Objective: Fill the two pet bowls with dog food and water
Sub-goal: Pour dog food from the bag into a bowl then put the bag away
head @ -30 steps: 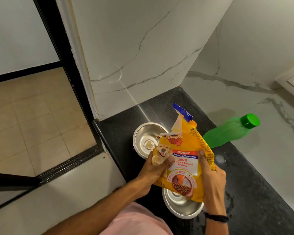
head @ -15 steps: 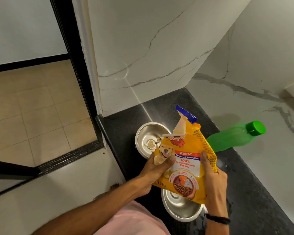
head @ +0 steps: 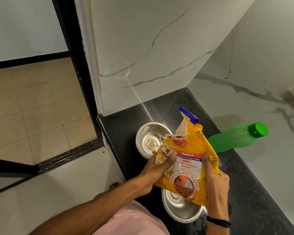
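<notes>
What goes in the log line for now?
both hands hold yellow dog food bag | far steel bowl: few kibbles | near steel bowl: empty

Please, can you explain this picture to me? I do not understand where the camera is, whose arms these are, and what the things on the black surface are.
The camera sits on a person's head and looks down, so the arms are that person's own. The left hand and right hand both hold a yellow dog food bag. On the black counter stand two steel bowls: the far bowl has a little food inside, the near bowl looks empty. A green bottle lies on its side.
</notes>
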